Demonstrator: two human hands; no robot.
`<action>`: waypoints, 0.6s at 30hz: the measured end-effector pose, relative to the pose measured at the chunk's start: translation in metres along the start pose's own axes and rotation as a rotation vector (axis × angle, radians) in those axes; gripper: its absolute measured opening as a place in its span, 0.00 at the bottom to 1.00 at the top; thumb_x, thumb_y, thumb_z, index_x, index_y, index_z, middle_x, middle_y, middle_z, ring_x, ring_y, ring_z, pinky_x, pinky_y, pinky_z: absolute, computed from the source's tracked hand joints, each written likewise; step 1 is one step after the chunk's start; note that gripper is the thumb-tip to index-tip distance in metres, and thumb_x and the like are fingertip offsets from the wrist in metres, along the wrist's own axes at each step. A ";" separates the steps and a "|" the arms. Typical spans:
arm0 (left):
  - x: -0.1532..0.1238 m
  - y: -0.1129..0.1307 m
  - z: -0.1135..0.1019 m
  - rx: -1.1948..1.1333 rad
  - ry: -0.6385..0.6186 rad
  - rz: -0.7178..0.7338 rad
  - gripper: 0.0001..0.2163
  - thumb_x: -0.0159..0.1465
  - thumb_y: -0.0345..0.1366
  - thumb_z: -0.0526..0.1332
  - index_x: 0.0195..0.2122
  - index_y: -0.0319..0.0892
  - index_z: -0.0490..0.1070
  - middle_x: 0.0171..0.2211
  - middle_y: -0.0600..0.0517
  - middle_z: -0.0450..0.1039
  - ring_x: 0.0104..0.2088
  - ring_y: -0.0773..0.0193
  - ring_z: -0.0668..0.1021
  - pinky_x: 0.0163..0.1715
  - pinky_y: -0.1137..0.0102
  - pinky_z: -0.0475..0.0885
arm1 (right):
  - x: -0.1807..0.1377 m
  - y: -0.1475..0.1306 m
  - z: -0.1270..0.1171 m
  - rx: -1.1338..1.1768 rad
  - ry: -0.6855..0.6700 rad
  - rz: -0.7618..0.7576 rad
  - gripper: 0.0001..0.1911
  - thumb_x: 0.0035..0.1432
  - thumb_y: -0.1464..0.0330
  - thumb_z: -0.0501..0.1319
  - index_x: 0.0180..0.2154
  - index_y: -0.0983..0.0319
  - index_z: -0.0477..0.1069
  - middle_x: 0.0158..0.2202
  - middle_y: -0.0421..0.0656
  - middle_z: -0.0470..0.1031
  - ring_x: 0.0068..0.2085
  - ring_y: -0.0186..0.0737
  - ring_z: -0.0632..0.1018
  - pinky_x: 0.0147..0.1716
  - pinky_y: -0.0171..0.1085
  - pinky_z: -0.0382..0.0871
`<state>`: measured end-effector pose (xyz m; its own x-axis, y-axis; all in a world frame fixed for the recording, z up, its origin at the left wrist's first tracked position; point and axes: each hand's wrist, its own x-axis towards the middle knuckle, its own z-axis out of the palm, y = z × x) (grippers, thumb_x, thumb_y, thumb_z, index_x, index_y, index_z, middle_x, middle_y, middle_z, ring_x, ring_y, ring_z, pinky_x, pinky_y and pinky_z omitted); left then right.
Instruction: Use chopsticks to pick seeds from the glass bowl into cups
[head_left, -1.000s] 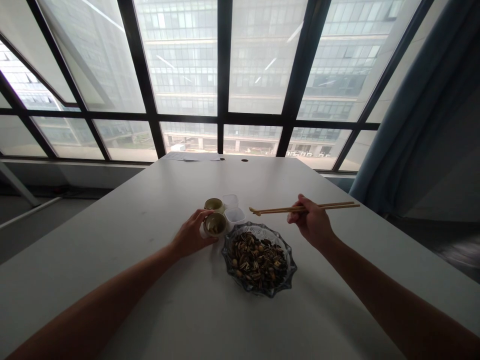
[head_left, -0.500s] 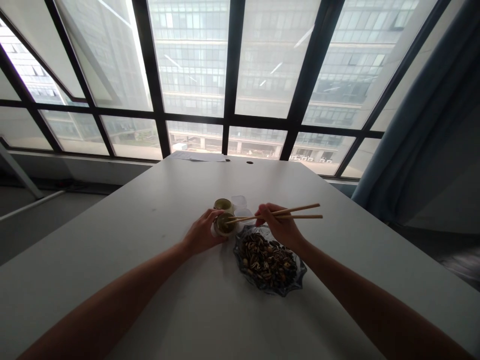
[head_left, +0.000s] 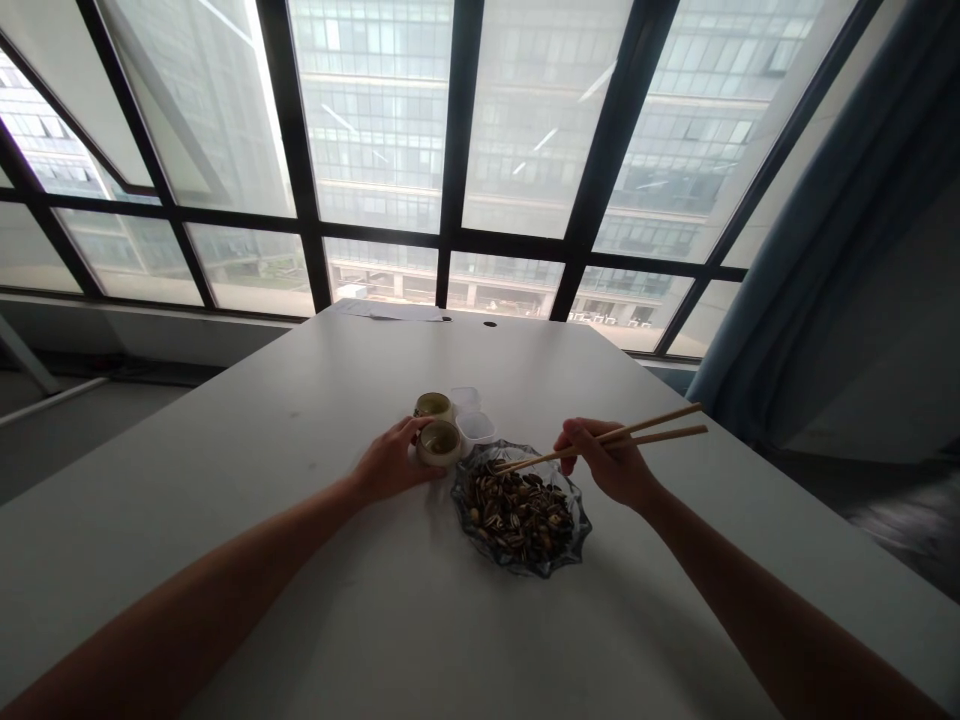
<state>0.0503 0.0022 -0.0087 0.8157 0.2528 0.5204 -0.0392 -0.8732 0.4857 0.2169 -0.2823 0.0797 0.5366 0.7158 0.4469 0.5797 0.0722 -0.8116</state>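
Observation:
My left hand [head_left: 390, 460] is closed around the side of a small round cup [head_left: 439, 443] standing on the table. A second, similar cup [head_left: 433, 404] sits just behind it. In my right hand [head_left: 607, 462] is a pair of wooden chopsticks [head_left: 637, 433]. Their tips point left and lie over the sunflower seeds and nuts [head_left: 521, 510] heaped in a scalloped glass bowl [head_left: 581, 560]. Whether the tips pinch anything is too small to tell. To the right of the cups stand two clear plastic containers [head_left: 475, 427].
The white table [head_left: 330, 590] stretches away to a wide window with dark frames. Papers [head_left: 405, 313] lie at its far edge, close to two dark round spots [head_left: 490, 324]. On the right hangs a blue-grey curtain [head_left: 795, 250].
My right hand has drawn the chopsticks rightward, so their tips have gone from the front cup to the bowl. My left hand keeps its hold on the cup. The view has shifted slightly.

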 end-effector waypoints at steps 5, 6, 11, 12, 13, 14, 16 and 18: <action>0.000 0.000 0.001 0.004 -0.015 -0.016 0.35 0.52 0.51 0.72 0.60 0.46 0.67 0.52 0.43 0.76 0.41 0.54 0.80 0.44 0.60 0.76 | -0.001 0.001 0.000 -0.062 -0.161 -0.063 0.27 0.66 0.49 0.58 0.26 0.62 0.76 0.17 0.43 0.75 0.20 0.36 0.75 0.20 0.34 0.67; 0.000 0.000 0.001 0.006 -0.018 -0.019 0.35 0.52 0.52 0.71 0.60 0.46 0.67 0.53 0.43 0.76 0.42 0.54 0.80 0.44 0.59 0.76 | -0.001 0.000 0.000 -0.071 -0.190 -0.075 0.26 0.66 0.50 0.58 0.25 0.62 0.76 0.18 0.43 0.76 0.20 0.36 0.74 0.20 0.34 0.66; 0.000 -0.001 0.001 0.012 -0.013 -0.039 0.36 0.51 0.53 0.71 0.60 0.46 0.68 0.52 0.44 0.77 0.44 0.51 0.80 0.45 0.58 0.76 | -0.001 -0.003 -0.002 -0.138 -0.248 -0.123 0.25 0.66 0.53 0.59 0.22 0.62 0.75 0.18 0.43 0.76 0.18 0.33 0.71 0.19 0.33 0.63; 0.000 -0.001 0.001 0.010 -0.011 -0.039 0.36 0.51 0.53 0.72 0.60 0.46 0.69 0.52 0.44 0.77 0.44 0.51 0.81 0.45 0.58 0.76 | 0.000 -0.004 -0.003 -0.156 -0.236 -0.130 0.26 0.66 0.53 0.59 0.22 0.62 0.74 0.18 0.43 0.76 0.18 0.33 0.71 0.19 0.33 0.63; 0.000 -0.001 0.000 0.010 -0.012 -0.041 0.36 0.51 0.53 0.71 0.60 0.46 0.69 0.52 0.44 0.77 0.44 0.50 0.81 0.45 0.58 0.77 | 0.000 -0.005 -0.004 -0.171 -0.215 -0.136 0.26 0.66 0.53 0.60 0.22 0.62 0.74 0.18 0.42 0.76 0.18 0.33 0.71 0.19 0.33 0.63; 0.000 -0.001 0.000 0.011 -0.017 -0.045 0.36 0.52 0.53 0.71 0.60 0.46 0.68 0.52 0.44 0.77 0.45 0.50 0.81 0.45 0.59 0.77 | 0.001 -0.006 -0.006 -0.180 -0.188 -0.138 0.26 0.65 0.52 0.60 0.22 0.62 0.74 0.18 0.43 0.76 0.18 0.34 0.72 0.19 0.33 0.64; 0.000 0.000 -0.001 0.018 -0.029 -0.048 0.36 0.52 0.53 0.71 0.60 0.46 0.68 0.54 0.43 0.76 0.47 0.49 0.80 0.46 0.58 0.76 | 0.002 -0.008 -0.010 -0.160 -0.126 -0.130 0.27 0.65 0.49 0.60 0.23 0.62 0.75 0.18 0.43 0.76 0.19 0.35 0.74 0.20 0.34 0.66; 0.001 0.000 -0.002 0.027 -0.040 -0.047 0.36 0.53 0.53 0.71 0.60 0.45 0.67 0.56 0.43 0.74 0.50 0.48 0.79 0.48 0.58 0.76 | 0.003 -0.011 -0.016 -0.100 -0.085 -0.097 0.29 0.64 0.46 0.58 0.24 0.62 0.76 0.17 0.43 0.75 0.19 0.36 0.75 0.20 0.34 0.68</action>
<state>0.0496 0.0029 -0.0070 0.8388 0.2775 0.4684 0.0150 -0.8718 0.4895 0.2220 -0.2922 0.0962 0.4239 0.7655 0.4841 0.6863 0.0773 -0.7232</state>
